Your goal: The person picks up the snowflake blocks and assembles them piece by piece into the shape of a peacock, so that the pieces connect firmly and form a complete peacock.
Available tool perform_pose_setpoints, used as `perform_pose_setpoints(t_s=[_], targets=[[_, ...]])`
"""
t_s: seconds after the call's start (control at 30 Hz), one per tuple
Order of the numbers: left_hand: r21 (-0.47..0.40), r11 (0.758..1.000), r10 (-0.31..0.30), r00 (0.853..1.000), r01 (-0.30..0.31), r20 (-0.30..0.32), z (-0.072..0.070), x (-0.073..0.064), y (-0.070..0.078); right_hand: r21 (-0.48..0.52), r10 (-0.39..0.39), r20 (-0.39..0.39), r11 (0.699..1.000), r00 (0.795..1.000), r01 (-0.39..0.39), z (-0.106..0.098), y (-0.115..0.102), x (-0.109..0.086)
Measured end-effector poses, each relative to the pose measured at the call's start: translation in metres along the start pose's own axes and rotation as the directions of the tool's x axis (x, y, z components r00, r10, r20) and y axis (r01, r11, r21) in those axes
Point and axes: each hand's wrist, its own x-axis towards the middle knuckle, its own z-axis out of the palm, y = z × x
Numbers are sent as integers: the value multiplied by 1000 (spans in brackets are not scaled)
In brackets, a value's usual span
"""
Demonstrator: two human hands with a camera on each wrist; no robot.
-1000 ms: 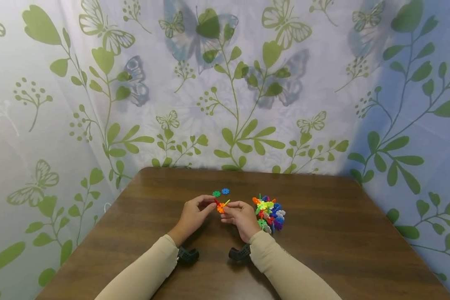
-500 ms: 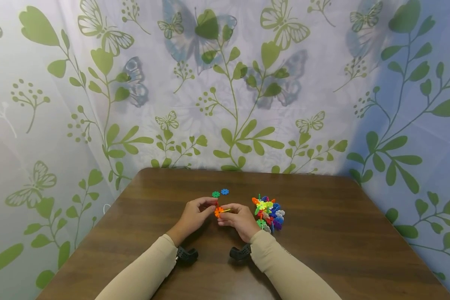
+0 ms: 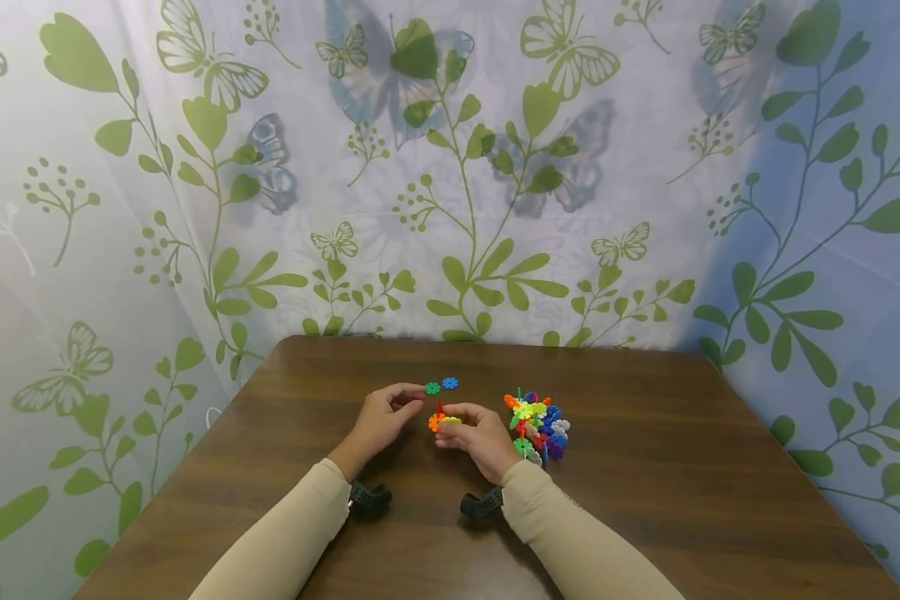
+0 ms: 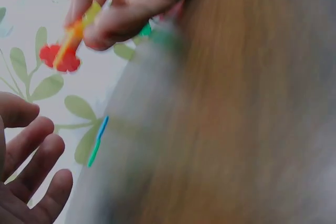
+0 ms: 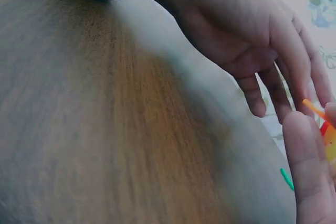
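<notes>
My right hand [image 3: 480, 440] pinches a small cluster of joined plastic snowflake discs between thumb and fingers. An orange disc [image 3: 434, 423] faces forward, a red disc [image 4: 59, 59] stands out from it, and a yellow disc [image 3: 452, 420] is partly covered by the fingertips. My left hand [image 3: 378, 425] is apart from the cluster, to its left, its fingers loosely bent with nothing in them, as the left wrist view also shows. Just beyond its fingertips, a green disc [image 3: 432, 388] and a blue disc [image 3: 450, 383] lie side by side on the table.
A mixed pile of snowflake discs [image 3: 542, 427] sits on the brown wooden table [image 3: 645, 500], just right of my right hand. Dark wrist devices [image 3: 371, 500] are under both wrists. A leaf-and-butterfly patterned curtain [image 3: 450, 167] hangs behind the table.
My left hand has let go of the red disc and drawn back left. The right hand keeps the cluster, which has turned and shifted slightly nearer to me.
</notes>
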Motion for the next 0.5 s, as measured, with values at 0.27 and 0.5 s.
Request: perform_pose_setpoints(t_s=[0.27, 0.5], targets=[[211, 977, -53, 997, 40, 55, 1, 17, -13, 17, -24, -15, 1000, 1000, 25, -4, -4, 0], [562, 825, -91, 970, -53, 225, 13, 41, -13, 50, -31, -55, 998, 998, 34, -5, -3, 0]])
